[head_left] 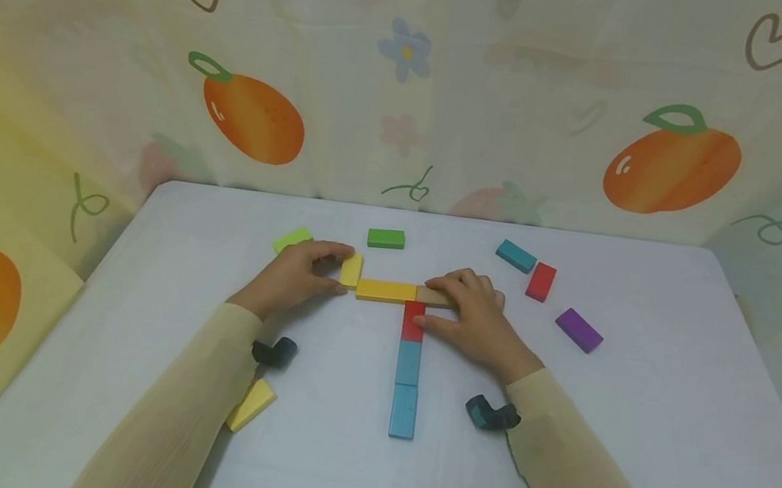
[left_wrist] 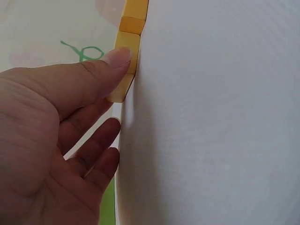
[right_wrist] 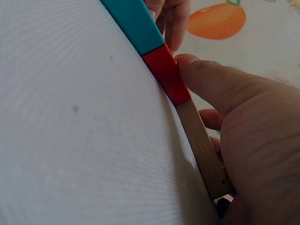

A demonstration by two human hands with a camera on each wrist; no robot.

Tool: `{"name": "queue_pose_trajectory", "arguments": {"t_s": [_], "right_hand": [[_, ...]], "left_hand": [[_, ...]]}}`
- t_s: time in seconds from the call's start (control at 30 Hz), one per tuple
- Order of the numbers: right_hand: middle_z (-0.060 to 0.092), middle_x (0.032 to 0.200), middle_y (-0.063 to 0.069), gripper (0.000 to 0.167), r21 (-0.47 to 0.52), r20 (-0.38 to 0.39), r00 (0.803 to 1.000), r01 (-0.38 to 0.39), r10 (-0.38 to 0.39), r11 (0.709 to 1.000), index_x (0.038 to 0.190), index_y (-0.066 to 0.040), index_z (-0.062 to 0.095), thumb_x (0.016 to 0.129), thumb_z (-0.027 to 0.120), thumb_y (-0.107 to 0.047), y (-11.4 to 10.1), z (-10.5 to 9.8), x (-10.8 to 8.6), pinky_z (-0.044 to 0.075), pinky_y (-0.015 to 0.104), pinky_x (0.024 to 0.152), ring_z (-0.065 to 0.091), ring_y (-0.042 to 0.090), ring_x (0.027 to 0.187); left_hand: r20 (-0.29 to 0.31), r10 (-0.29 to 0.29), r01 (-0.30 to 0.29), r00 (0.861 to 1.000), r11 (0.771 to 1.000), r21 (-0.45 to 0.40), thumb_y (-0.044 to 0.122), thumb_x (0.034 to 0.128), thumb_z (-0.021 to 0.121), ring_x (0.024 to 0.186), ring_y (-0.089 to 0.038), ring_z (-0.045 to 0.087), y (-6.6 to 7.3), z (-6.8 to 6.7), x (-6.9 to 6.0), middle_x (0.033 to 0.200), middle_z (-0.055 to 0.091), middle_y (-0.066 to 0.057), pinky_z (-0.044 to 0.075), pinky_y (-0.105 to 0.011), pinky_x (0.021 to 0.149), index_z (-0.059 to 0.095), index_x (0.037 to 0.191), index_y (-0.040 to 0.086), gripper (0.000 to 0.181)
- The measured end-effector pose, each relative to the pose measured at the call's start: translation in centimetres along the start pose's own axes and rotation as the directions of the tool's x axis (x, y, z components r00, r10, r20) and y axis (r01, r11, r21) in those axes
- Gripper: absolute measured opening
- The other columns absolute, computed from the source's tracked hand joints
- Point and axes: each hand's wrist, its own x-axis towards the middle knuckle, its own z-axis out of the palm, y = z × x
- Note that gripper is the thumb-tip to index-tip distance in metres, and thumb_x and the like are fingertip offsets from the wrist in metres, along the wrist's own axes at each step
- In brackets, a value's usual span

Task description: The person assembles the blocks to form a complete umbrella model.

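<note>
My left hand (head_left: 297,274) pinches a pale yellow block (head_left: 352,269) between thumb and fingers. That block stands crosswise at the left end of a darker yellow block (head_left: 385,291). A bare wooden block (head_left: 434,297) continues the row to the right, partly hidden by my right hand (head_left: 477,318). The right fingers lie at the wooden block's far side, and the thumb touches the red block (right_wrist: 166,75) below it. Two blue blocks, an upper one (head_left: 408,363) and a lower one (head_left: 403,411), run from the red block toward me.
A lime block (head_left: 293,239) and a green block (head_left: 387,239) lie at the back. On the right are a teal block (head_left: 516,255), another red block (head_left: 540,282) and a purple block (head_left: 579,330). Beside the left sleeve lies a yellow block (head_left: 253,406). A patterned cloth hangs behind the white table (head_left: 628,482).
</note>
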Motion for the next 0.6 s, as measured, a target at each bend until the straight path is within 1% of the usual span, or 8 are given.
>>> {"name": "queue_pose_trajectory", "arguments": {"t_s": [0.17,0.27,0.4,0.47,0.6], "right_hand": [[0.057,0.140,0.004,0.066,0.000,0.002,1.000,0.001,-0.001,1.000,0.150,-0.019,0.066,0.095,0.084,-0.051,-0.07,-0.09,-0.02,0.034,0.052,0.101,0.044,0.027,0.133],[0.057,0.140,0.004,0.065,0.001,0.003,1.000,0.002,-0.002,1.000,0.150,-0.019,0.066,0.095,0.084,-0.050,-0.08,-0.12,0.01,0.034,0.051,0.101,0.044,0.027,0.133],[0.058,0.139,0.004,0.065,0.002,0.004,1.000,0.007,-0.007,1.000,0.149,-0.019,0.066,0.095,0.084,-0.050,-0.08,-0.11,0.05,0.034,0.051,0.100,0.045,0.027,0.133],[0.058,0.139,0.004,0.065,0.000,0.002,1.000,0.010,-0.010,1.000,0.149,-0.018,0.066,0.095,0.084,-0.050,-0.03,-0.08,0.05,0.034,0.051,0.099,0.045,0.027,0.133],[0.058,0.139,0.004,0.065,0.000,-0.002,1.000,0.007,-0.007,1.000,0.149,-0.019,0.066,0.095,0.084,-0.051,-0.03,-0.06,-0.02,0.034,0.052,0.099,0.045,0.027,0.133]], "left_hand": [[0.000,-0.001,0.001,1.000,1.000,0.003,0.011,0.0907,0.092,0.150,-0.021,0.046,-0.11,0.00,0.05,0.155,0.060,0.004,0.035,-0.046,0.122,0.067,0.152,0.020,0.067],[0.007,0.005,-0.005,1.000,1.000,0.006,0.012,0.0896,0.093,0.151,-0.023,0.044,-0.11,-0.13,0.04,0.162,0.053,0.002,0.033,-0.047,0.124,0.061,0.157,0.020,0.075],[0.014,-0.005,0.005,1.000,1.000,0.007,0.013,0.0893,0.094,0.147,-0.027,0.046,0.21,-0.31,-0.29,0.168,0.045,-0.002,0.033,-0.050,0.123,0.053,0.163,0.020,0.085],[0.012,-0.021,0.020,1.000,1.000,0.006,0.014,0.0912,0.092,0.145,-0.029,0.048,0.39,-0.36,-0.50,0.166,0.045,-0.004,0.036,-0.052,0.122,0.051,0.164,0.021,0.083],[0.007,-0.040,0.040,0.999,0.999,-0.005,0.019,0.0958,0.088,0.142,-0.032,0.051,0.49,-0.56,-0.73,0.160,0.051,-0.006,0.041,-0.055,0.118,0.052,0.163,0.026,0.076]]}}
